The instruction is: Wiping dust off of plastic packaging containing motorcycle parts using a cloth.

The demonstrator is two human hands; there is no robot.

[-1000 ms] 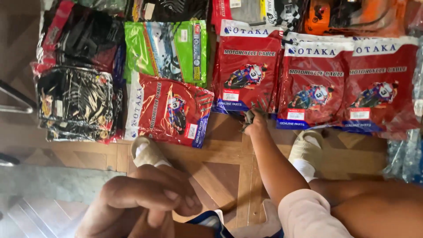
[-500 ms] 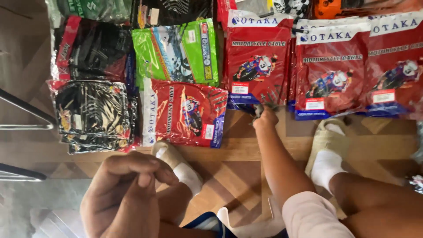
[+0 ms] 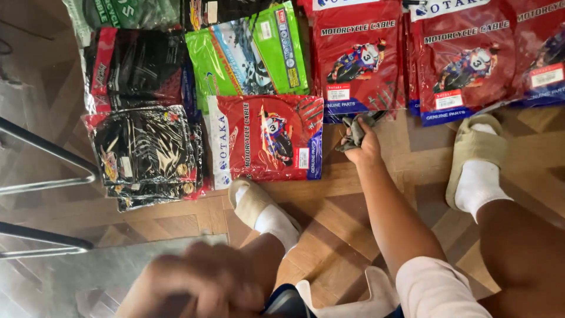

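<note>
Nearest the camera, the left hand (image 3: 203, 282) is seen blurred at the lower edge of the wooden floor (image 3: 329, 206); whether anything is held in it cannot be told. Farther out, the right hand (image 3: 365, 147) is stretched forward, its fingers closed around a crumpled grey rag (image 3: 355, 131). The rag is held just beside the right edge of the red cable packet (image 3: 265, 138), whose long axis runs left to right.
</note>
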